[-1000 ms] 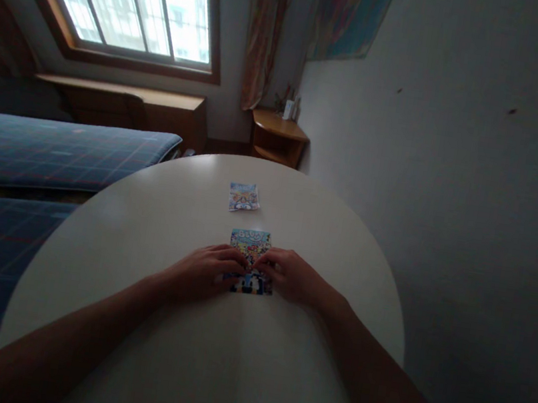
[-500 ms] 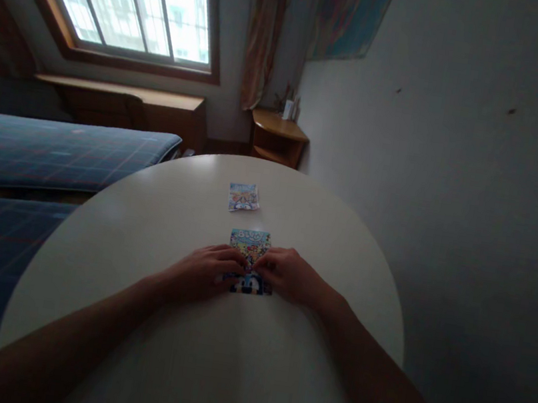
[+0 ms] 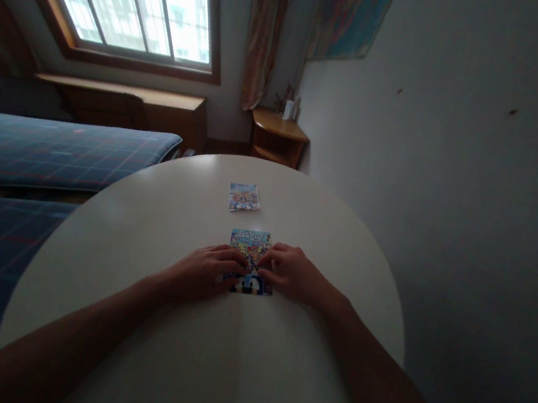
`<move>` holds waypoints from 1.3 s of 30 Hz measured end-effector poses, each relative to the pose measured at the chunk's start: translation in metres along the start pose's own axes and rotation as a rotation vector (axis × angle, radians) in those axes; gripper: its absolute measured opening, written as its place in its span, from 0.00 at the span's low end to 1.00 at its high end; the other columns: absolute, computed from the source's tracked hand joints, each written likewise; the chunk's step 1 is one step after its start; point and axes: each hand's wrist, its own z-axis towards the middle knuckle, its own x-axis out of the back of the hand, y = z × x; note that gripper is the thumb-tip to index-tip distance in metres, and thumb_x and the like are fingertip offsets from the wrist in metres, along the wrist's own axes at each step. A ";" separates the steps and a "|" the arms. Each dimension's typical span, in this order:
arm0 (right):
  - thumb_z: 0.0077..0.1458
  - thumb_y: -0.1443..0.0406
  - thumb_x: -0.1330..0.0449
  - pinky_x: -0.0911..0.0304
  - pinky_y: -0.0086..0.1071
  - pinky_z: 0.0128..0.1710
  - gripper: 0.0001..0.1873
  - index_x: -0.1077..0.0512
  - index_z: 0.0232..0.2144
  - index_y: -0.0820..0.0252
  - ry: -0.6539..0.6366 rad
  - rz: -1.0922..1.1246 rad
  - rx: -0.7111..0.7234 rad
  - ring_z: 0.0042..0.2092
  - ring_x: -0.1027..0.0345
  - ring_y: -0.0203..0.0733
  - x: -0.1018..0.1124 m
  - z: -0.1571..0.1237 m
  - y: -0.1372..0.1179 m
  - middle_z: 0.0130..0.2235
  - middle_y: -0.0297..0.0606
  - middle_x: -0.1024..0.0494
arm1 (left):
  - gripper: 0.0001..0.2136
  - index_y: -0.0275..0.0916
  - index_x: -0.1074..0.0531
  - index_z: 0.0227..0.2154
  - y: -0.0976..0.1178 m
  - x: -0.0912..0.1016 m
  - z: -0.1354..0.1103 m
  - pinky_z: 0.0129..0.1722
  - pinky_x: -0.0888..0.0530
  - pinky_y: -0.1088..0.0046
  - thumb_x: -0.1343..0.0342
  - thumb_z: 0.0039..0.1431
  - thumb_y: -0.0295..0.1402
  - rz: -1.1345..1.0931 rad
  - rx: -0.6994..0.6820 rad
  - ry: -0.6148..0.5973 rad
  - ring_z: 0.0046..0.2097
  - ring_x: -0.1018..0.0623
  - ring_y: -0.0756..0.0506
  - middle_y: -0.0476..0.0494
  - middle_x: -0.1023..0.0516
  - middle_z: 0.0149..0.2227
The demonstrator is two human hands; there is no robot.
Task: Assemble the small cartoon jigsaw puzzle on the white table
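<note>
One colourful rectangular printed card (image 3: 250, 242) is lying near the middle of the round white desk (image 3: 171, 214), with bare desk lying open all round it to the curved rim. The left hand (image 3: 205, 273) and right hand (image 3: 291, 274) are resting on the card's near half. Their fingers (image 3: 233, 258) are bending inward with tips meeting, and I cannot tell whether they are pinching anything. Beyond the card, a second, smaller colourful card (image 3: 244, 197) is lying well apart. Left of the card a blue plaid bed (image 3: 54, 149) is flanking the desk, and right of it a grey wall (image 3: 453, 188) is closing in. Two cards, two hands.

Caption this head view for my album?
Left hand and right hand rest on a colourful card on a white table, a smaller card beyond.
</note>
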 end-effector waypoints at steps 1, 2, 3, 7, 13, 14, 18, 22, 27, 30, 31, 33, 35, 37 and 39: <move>0.55 0.65 0.35 0.37 0.31 0.41 0.05 0.21 0.36 0.58 -0.003 -0.016 0.003 0.38 0.29 0.38 0.000 0.000 0.000 0.38 0.39 0.23 | 0.08 0.43 0.26 0.45 0.000 0.000 0.000 0.53 0.27 0.65 0.46 0.66 0.31 0.002 -0.003 0.004 0.50 0.23 0.45 0.44 0.22 0.49; 0.55 0.65 0.35 0.37 0.32 0.42 0.05 0.21 0.36 0.58 -0.003 -0.028 0.002 0.39 0.29 0.39 0.000 0.001 -0.001 0.39 0.39 0.23 | 0.08 0.43 0.26 0.45 0.000 0.000 0.000 0.53 0.27 0.65 0.46 0.66 0.31 0.005 -0.007 0.007 0.50 0.23 0.45 0.44 0.22 0.49; 0.55 0.65 0.34 0.37 0.32 0.43 0.05 0.21 0.36 0.58 -0.001 -0.035 -0.003 0.39 0.29 0.39 0.000 0.001 -0.002 0.39 0.39 0.23 | 0.08 0.44 0.26 0.45 0.000 0.000 0.000 0.53 0.27 0.65 0.46 0.66 0.31 0.008 -0.009 0.009 0.50 0.23 0.45 0.44 0.22 0.49; 0.54 0.65 0.34 0.38 0.32 0.43 0.04 0.22 0.35 0.57 0.001 -0.050 -0.038 0.39 0.29 0.39 -0.002 0.002 -0.004 0.40 0.39 0.23 | 0.08 0.43 0.26 0.46 0.000 0.000 0.000 0.53 0.27 0.64 0.46 0.66 0.31 0.014 -0.008 0.005 0.50 0.23 0.44 0.44 0.22 0.49; 0.55 0.63 0.34 0.38 0.36 0.46 0.06 0.23 0.35 0.57 0.006 -0.089 -0.025 0.43 0.29 0.42 -0.002 0.002 -0.003 0.41 0.41 0.23 | 0.09 0.43 0.25 0.46 -0.001 0.000 0.000 0.53 0.26 0.66 0.47 0.66 0.31 0.014 -0.023 0.022 0.50 0.23 0.45 0.43 0.21 0.49; 0.55 0.62 0.34 0.39 0.38 0.47 0.07 0.23 0.36 0.57 0.013 -0.095 -0.028 0.44 0.30 0.44 -0.003 0.002 -0.002 0.42 0.41 0.23 | 0.09 0.43 0.25 0.46 -0.001 0.000 0.000 0.53 0.26 0.66 0.47 0.66 0.30 0.012 -0.025 0.021 0.50 0.23 0.45 0.43 0.22 0.49; 0.53 0.61 0.32 0.40 0.43 0.52 0.11 0.22 0.40 0.56 0.032 -0.088 -0.022 0.49 0.32 0.47 -0.006 0.002 0.000 0.46 0.43 0.24 | 0.10 0.44 0.26 0.47 0.000 0.001 0.000 0.53 0.26 0.65 0.47 0.65 0.30 0.000 -0.033 0.019 0.51 0.23 0.45 0.43 0.22 0.50; 0.55 0.58 0.34 0.42 0.46 0.57 0.18 0.24 0.48 0.55 0.033 -0.096 -0.024 0.56 0.35 0.51 -0.008 0.001 0.005 0.54 0.46 0.26 | 0.10 0.43 0.26 0.47 0.000 0.001 0.000 0.53 0.26 0.65 0.46 0.65 0.30 -0.014 -0.035 0.023 0.51 0.23 0.45 0.43 0.22 0.51; 0.55 0.51 0.35 0.50 0.52 0.63 0.33 0.33 0.60 0.55 0.013 -0.128 -0.064 0.64 0.43 0.54 -0.009 -0.002 0.011 0.64 0.48 0.35 | 0.15 0.44 0.29 0.51 -0.004 0.003 -0.002 0.56 0.28 0.59 0.43 0.62 0.32 0.040 0.058 0.022 0.55 0.26 0.42 0.42 0.24 0.54; 0.55 0.48 0.37 0.53 0.53 0.65 0.39 0.37 0.63 0.60 -0.043 -0.152 -0.085 0.67 0.47 0.56 -0.008 -0.003 0.012 0.66 0.51 0.39 | 0.24 0.42 0.33 0.58 -0.010 0.003 -0.006 0.60 0.33 0.51 0.40 0.60 0.40 0.111 0.187 0.021 0.61 0.32 0.36 0.38 0.31 0.61; 0.55 0.48 0.37 0.53 0.53 0.65 0.39 0.37 0.63 0.61 -0.060 -0.158 -0.089 0.67 0.48 0.57 -0.008 -0.003 0.012 0.67 0.52 0.39 | 0.28 0.41 0.35 0.60 -0.012 0.002 -0.008 0.62 0.35 0.49 0.39 0.59 0.43 0.132 0.223 0.014 0.63 0.34 0.34 0.36 0.34 0.64; 0.55 0.47 0.38 0.54 0.54 0.65 0.39 0.37 0.63 0.61 -0.077 -0.161 -0.092 0.68 0.49 0.57 -0.008 -0.003 0.012 0.67 0.52 0.40 | 0.33 0.41 0.38 0.62 -0.016 -0.001 -0.012 0.64 0.39 0.47 0.40 0.58 0.48 0.164 0.267 -0.009 0.66 0.38 0.33 0.35 0.38 0.66; 0.55 0.47 0.38 0.54 0.55 0.65 0.39 0.36 0.63 0.59 -0.078 -0.160 -0.092 0.68 0.49 0.58 -0.008 -0.003 0.013 0.67 0.51 0.40 | 0.34 0.41 0.39 0.63 -0.018 -0.004 -0.014 0.65 0.41 0.47 0.41 0.58 0.51 0.184 0.281 -0.021 0.67 0.39 0.33 0.35 0.40 0.67; 0.56 0.47 0.38 0.54 0.55 0.65 0.38 0.36 0.63 0.58 -0.079 -0.168 -0.090 0.68 0.49 0.57 -0.008 -0.002 0.014 0.67 0.49 0.40 | 0.33 0.41 0.38 0.62 -0.017 -0.005 -0.014 0.65 0.41 0.47 0.41 0.58 0.52 0.192 0.282 -0.028 0.67 0.40 0.33 0.36 0.41 0.68; 0.56 0.46 0.39 0.55 0.54 0.66 0.38 0.37 0.63 0.56 -0.073 -0.185 -0.087 0.68 0.50 0.56 -0.009 -0.002 0.014 0.67 0.48 0.39 | 0.32 0.42 0.37 0.62 -0.015 -0.005 -0.013 0.65 0.41 0.48 0.42 0.58 0.52 0.197 0.298 -0.043 0.67 0.40 0.33 0.37 0.41 0.68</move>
